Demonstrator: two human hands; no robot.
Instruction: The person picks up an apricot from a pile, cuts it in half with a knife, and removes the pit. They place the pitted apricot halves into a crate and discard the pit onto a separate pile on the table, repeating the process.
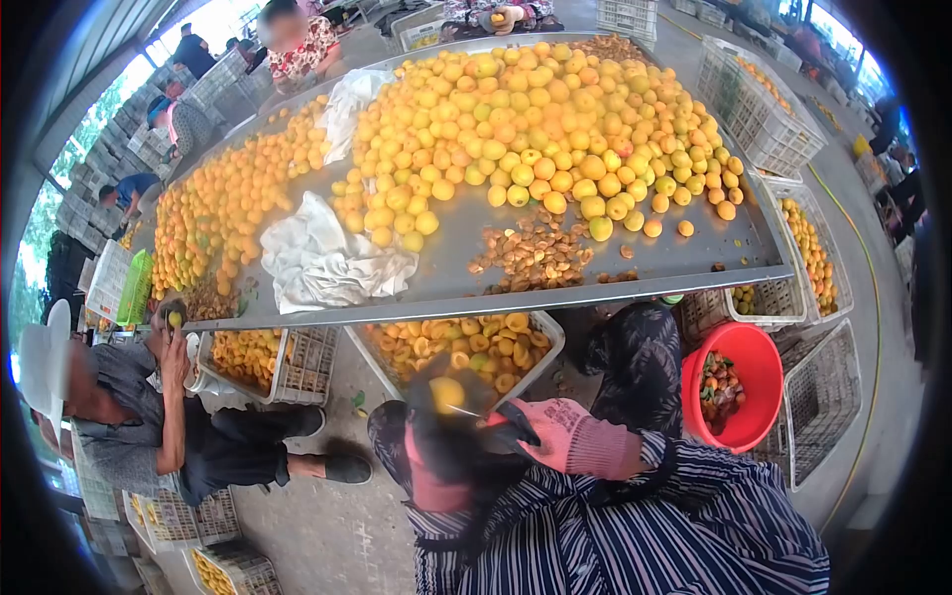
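Fruit heaped above, halves below, one fruit in our left hand.
Around us is a concrete-floored shed; the metal counter [446,268] bears a heap of yellow-orange fruit [535,109], its raised edge probably stopping rollers. Below, the crate [553,349] of halves sits by our knees, seemingly for easy reach, with the red bucket [762,397] beyond our right leg. Our left hand [428,421], blurred, has fingers closed around a fruit [446,395], likely to steady it; our gloved right hand [565,436] grips a thin knife [463,411].
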